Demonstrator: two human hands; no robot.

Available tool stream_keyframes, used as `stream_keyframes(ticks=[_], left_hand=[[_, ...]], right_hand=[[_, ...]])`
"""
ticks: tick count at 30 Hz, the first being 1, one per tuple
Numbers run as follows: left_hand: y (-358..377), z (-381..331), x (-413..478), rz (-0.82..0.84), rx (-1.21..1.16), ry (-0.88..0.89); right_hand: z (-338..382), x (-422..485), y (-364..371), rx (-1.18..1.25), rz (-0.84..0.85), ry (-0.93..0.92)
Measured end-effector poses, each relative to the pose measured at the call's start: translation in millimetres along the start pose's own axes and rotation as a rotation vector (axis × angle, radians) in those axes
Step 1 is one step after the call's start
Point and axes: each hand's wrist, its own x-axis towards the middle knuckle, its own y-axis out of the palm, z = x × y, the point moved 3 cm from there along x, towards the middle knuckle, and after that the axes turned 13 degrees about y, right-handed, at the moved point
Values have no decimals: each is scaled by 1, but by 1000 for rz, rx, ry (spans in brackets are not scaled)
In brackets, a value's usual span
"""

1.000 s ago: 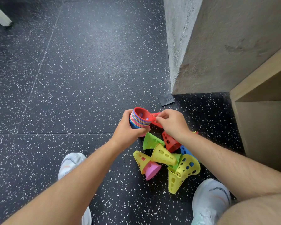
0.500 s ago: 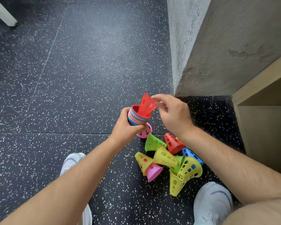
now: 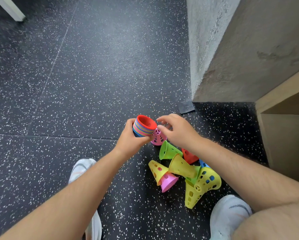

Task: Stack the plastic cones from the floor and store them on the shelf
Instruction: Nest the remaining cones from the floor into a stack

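Plastic cones nested into a multicoloured stack (image 3: 143, 127), its wide red rim uppermost and tipped toward the camera, sit gripped in a person's left hand (image 3: 132, 140) above a black speckled rubber floor (image 3: 76, 84). The fingers wrap the lower part of the stack, while the right hand (image 3: 177, 131) hovers just beside the red rim with fingers spread and loose, holding nothing.

Below the stack, a pink cone (image 3: 158, 137) shows its perforated narrow end. Nearer the person, loose cones lie in a heap on the floor: a green cone (image 3: 168, 150) on its side, a red cone (image 3: 189, 155) partly hidden by the right forearm, three yellow cones (image 3: 180, 166) lying at angles, a second pink cone (image 3: 167, 181) fitted over the end of one yellow cone, and a sliver of a blue cone (image 3: 203, 164).

White trainers (image 3: 229, 215) flank the heap. A rough concrete pillar (image 3: 231, 49) rises at right, with the open compartment of a light wooden shelf (image 3: 283, 108) at the far right edge, well apart from the stack.
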Motion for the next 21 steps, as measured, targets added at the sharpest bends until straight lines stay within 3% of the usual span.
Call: stream_keyframes(ticks=[12, 16, 21], left_hand=[[-10, 18, -4, 9, -4, -36], [-9, 13, -2, 6, -3, -31], [-2, 4, 7, 6, 3, -2]], right_hand=[[-7, 14, 36, -277, 123, 98], [-10, 18, 20, -170, 39, 162], [-12, 14, -19, 157, -48, 238]])
